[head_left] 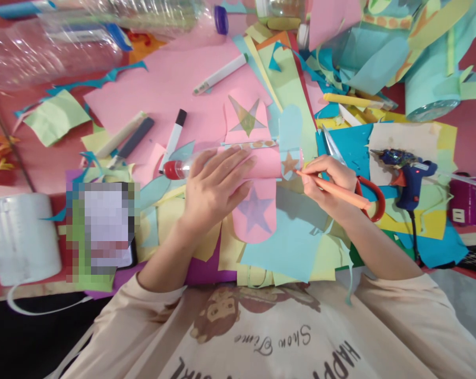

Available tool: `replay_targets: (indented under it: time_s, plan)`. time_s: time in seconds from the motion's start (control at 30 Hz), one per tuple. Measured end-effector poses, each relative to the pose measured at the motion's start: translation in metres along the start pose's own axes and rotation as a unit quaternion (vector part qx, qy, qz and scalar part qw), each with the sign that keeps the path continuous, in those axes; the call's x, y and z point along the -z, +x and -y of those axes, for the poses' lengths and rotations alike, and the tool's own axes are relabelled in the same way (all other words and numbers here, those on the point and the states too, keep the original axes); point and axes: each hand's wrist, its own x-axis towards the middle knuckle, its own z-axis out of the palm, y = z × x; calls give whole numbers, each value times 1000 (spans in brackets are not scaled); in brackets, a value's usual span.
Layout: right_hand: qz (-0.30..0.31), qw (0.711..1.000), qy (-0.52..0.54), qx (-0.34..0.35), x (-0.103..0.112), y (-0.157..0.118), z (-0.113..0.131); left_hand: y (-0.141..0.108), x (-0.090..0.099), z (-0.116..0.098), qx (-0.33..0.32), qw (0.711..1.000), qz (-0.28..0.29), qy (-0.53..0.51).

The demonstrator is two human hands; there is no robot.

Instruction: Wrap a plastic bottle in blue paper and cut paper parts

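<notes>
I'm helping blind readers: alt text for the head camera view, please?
A person's right hand holds an orange pen to an orange star on a pale blue paper piece, while the left hand rests on a pink-wrapped bottle with a red cap. Around them are paper scraps, markers, scissors and a blue glue gun.

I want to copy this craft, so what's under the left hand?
The left hand rests on a pink-wrapped plastic bottle, its red cap showing. The part directly beneath the hand is covered, so it can't be seen.
</notes>
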Motion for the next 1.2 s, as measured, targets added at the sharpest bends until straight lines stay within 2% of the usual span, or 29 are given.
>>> replay_targets:
  time_s: [0.37,0.73,0.87,1.0,1.13,1.2]
  plan:
    - [-1,1000,-4,-2,0,0,0,-2,-1,1,22,999,26,-28]
    - [-17,1000,1,-9,-1,2,3,-1,-1,1,14,1000,19,-19]
    - [-19,1000,9,-18,-1,-1,-1,1,-2,1,-18,1000,-21,-7]
    - [-71,994,72,-34,-2,-5,-8,3,-3,1,-43,998,-51,15]
    - [-108,991,62,-43,-2,-2,-16,1,-4,1,-22,999,-25,18]
    - [-88,995,44,-35,-1,1,-20,0,-6,1,-3,1000,-6,15]
